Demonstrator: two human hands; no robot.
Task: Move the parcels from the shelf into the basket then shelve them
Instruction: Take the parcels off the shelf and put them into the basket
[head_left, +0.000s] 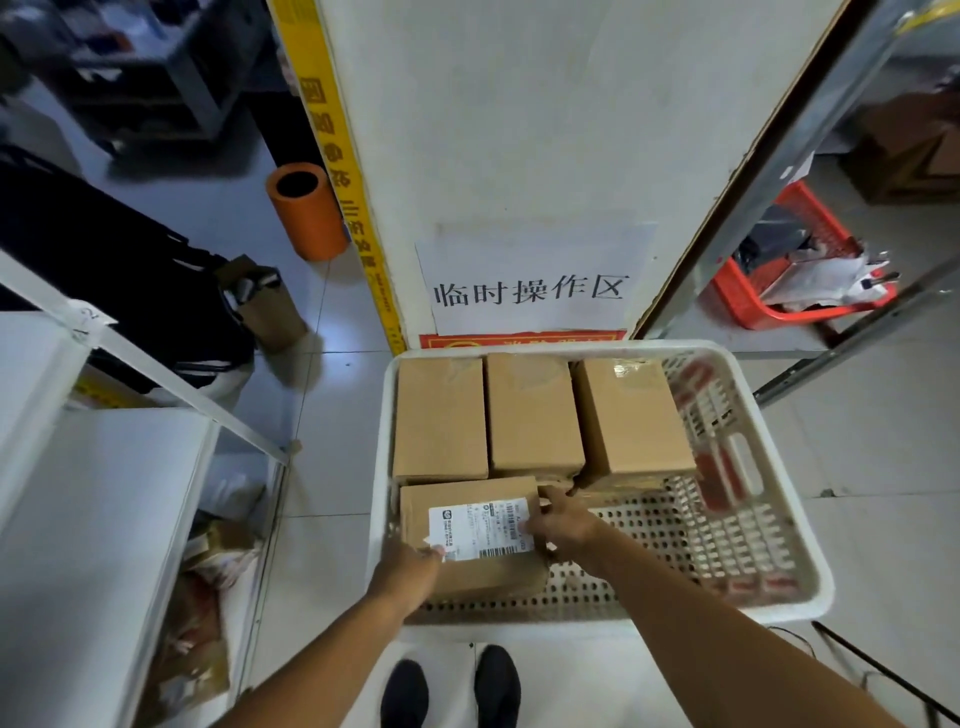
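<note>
Parcels (530, 413) are ranged along the far wall of the white basket (779, 603); nearer, a labelled parcel (467, 535) is gripped by left hand (410, 569) and right hand (563, 522).

Bare, sleeveless forearms; black shoes (451, 688) with rounded toes.

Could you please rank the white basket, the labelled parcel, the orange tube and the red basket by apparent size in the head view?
1. White basket, clearly largest.
2. Red basket and labelled parcel: look alike; the red basket lies farther off and is partly hidden, so unranked.
3. Orange tube, smallest, though farther away.
</note>
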